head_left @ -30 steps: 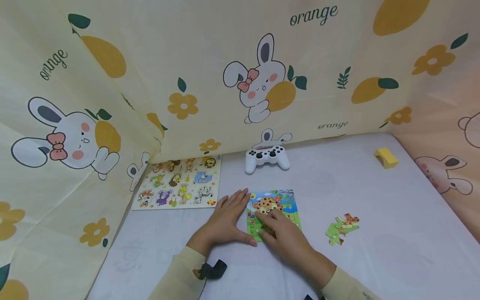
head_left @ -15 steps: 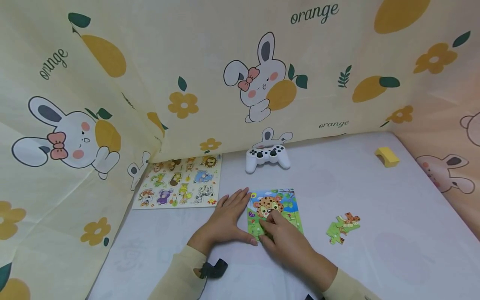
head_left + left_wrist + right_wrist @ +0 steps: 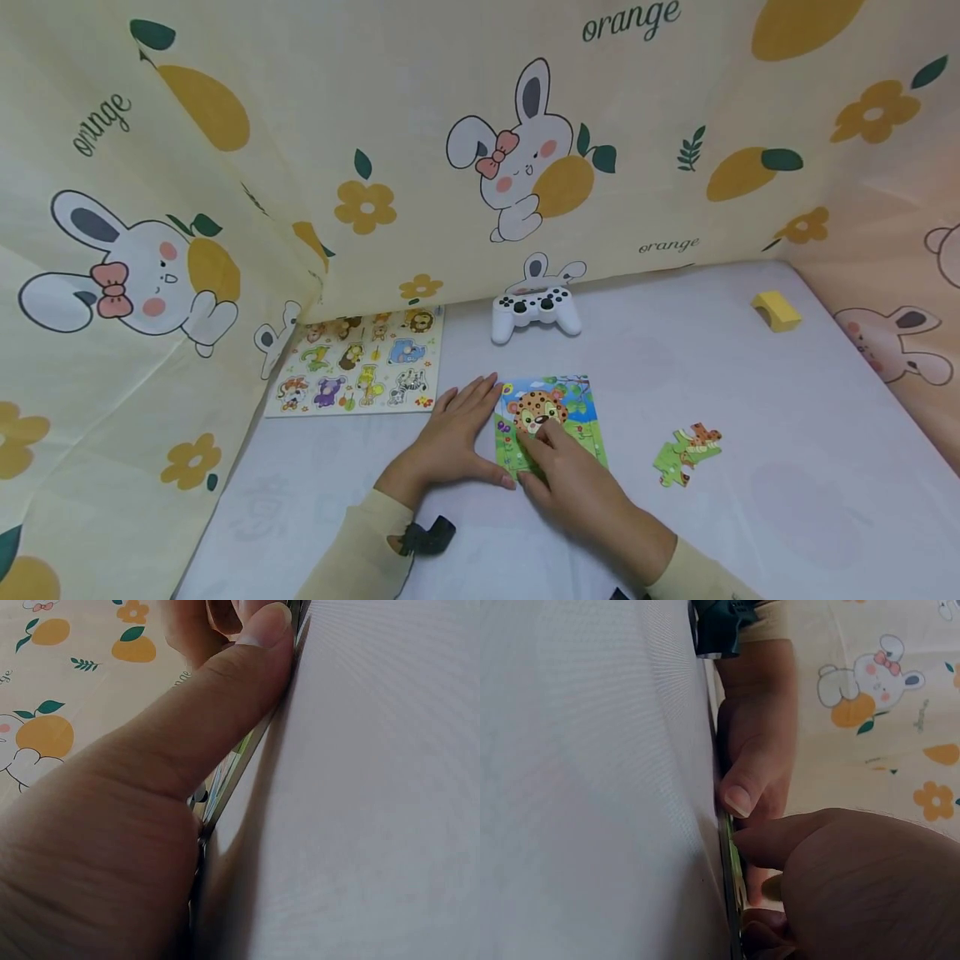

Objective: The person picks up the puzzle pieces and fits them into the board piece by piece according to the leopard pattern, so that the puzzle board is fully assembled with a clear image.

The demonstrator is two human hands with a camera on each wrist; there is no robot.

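Observation:
A jigsaw puzzle [image 3: 585, 408] with a leopard picture lies flat on the white table. Along its left side rests my left hand [image 3: 453, 446], fingers straight and thumb stretched to the near left corner. In the left wrist view the thumb [image 3: 217, 697] lies at the board's edge. My right hand [image 3: 573, 487] is over the puzzle's lower part, bent index finger and thumb touching the green area and hiding some of it. Whether a piece is between them cannot be seen. Loose puzzle pieces [image 3: 671, 462], green and spotted orange, lie in a small cluster to the right.
An animal picture board [image 3: 382, 358] lies at the back left. A white game controller [image 3: 536, 312] sits behind the puzzle, by the printed cloth wall [image 3: 420, 108]. The yellow arch-shaped block [image 3: 778, 311] stands at the far right.
My right index finger has shifted slightly on the puzzle's lower left area, and more of the leopard's face shows now. My left hand keeps its place.

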